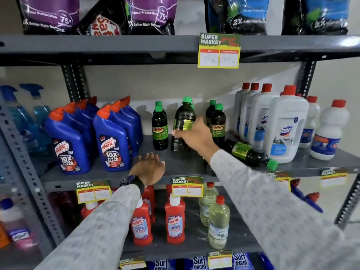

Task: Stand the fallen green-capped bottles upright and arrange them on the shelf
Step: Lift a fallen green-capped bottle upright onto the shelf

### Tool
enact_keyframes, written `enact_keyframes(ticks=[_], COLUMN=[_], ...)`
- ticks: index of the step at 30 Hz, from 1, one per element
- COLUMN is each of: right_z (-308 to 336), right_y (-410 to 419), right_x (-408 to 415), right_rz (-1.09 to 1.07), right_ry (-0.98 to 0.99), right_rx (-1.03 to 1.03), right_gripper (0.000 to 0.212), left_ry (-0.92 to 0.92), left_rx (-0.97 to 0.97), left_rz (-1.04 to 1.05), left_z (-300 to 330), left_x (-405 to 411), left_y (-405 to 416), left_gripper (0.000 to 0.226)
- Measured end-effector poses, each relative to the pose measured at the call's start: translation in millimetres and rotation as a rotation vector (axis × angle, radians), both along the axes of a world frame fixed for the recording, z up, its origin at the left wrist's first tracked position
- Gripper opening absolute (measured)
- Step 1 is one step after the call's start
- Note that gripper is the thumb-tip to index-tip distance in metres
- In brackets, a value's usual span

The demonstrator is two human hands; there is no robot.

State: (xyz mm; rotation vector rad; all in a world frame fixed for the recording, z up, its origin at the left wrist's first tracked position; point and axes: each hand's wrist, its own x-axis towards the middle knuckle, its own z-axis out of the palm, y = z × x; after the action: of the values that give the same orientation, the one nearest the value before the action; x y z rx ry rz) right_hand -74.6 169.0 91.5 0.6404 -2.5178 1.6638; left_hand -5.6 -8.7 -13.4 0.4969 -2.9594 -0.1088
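Observation:
My right hand grips a dark green-capped bottle, held upright on the middle grey shelf. Left of it stands a pair of green-capped bottles, one behind the other. On its right another pair stands upright. One green-capped bottle lies on its side behind my right forearm, cap pointing to the front right. My left hand hovers open, palm down, over the shelf's front edge, holding nothing.
Blue Harpic bottles crowd the shelf's left half, and white red-capped Domex bottles stand on the right, close to the fallen bottle. Price tags hang from the shelf edge. Red and clear bottles fill the shelf below; detergent bags sit above.

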Motion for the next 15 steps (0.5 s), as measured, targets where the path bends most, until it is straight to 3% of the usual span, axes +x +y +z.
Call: enact_keyframes(ticks=[3,7,15], right_z=[-37,-64,-82], right_y=[-12,-19,-24], right_x=[11,12,3], right_rz=[-0.04,-0.042,-0.065], right_ry=[0.151,0.297,0.314], right_rx=[-0.115,-0.027,-0.007], right_gripper=[0.071,0.074,0.086], left_ry=[-0.006,0.05,0.04], left_rx=[0.029,0.068,0.039], left_rz=[0.027,0.038,0.01], left_z=[-3,-3,-7], left_x=[0,-4,-4], left_y=[-1,-5,-10], left_gripper=[0.049,0.061,0.069])
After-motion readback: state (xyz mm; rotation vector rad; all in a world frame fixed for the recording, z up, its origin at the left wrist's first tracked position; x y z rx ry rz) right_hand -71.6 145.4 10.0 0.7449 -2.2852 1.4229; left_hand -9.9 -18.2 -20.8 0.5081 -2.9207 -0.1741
